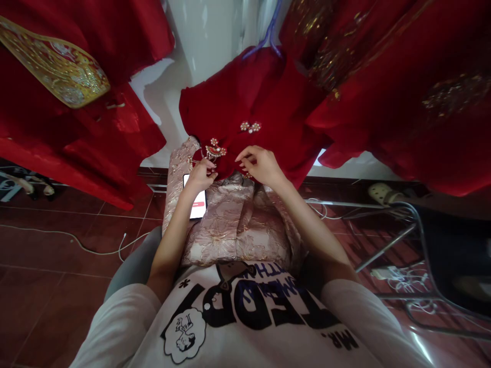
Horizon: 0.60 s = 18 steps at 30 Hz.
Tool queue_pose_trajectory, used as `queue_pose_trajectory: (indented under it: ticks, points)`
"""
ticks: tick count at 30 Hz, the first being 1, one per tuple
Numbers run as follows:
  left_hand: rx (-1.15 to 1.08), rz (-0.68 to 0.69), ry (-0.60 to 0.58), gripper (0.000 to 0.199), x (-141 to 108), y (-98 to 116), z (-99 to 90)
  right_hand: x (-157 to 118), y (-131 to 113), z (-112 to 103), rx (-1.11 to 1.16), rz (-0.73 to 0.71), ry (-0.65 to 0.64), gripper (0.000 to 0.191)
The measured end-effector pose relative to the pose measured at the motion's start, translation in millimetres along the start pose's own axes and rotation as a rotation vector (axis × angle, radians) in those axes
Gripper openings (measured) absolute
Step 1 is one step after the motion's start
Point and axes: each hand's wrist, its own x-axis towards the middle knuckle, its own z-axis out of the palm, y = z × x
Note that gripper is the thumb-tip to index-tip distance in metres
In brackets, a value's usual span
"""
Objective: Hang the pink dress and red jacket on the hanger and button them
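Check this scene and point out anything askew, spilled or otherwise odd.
Nothing looks spilled or broken. Only the cabling looks untidy: a pale cable trails loosely across the tiled floor at left, and white cords lie tangled beneath the chair at right.

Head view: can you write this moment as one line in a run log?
left hand: by beaded ornament | right hand: at red garment, grip unclear | phone: on pink patterned cloth, screen lit
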Motion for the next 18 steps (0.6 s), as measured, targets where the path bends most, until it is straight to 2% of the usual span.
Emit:
queue_pose_trajectory:
  ticks: [2,7,9,13,15,18]
  points:
    - [0.022,-0.044,-0.031,0.023,-7.0,-3.9,7.2,-6.1,-8.4,-8.3,-0.178,0.059,-0.040,0.022]
    - [0.009,-0.066,0.024,0.021,-16.1,1.9,17.0,-15.1,-27.1,-14.9,-0.561,0.319,-0.114,0.021]
    - [0.027,-0.072,0.038,0.018,-17.1,8.4,15.8,-16.8,-31.7,-12.9,-0.622,0.331,-0.144,0.022]
    - [0.137,-0.066,0.068,0.016,-18.7,21.6,7.6,-17.8,-33.1,-2.2,-0.741,0.355,-0.200,0.052]
    - [0.178,-0.067,0.064,0.015,-19.8,26.7,4.0,-16.7,-28.6,4.4,-0.784,0.361,-0.188,0.050]
    - [0.204,-0.085,0.050,0.010,-20.9,31.8,2.7,-12.8,-17.1,9.7,-0.784,0.336,-0.105,0.034]
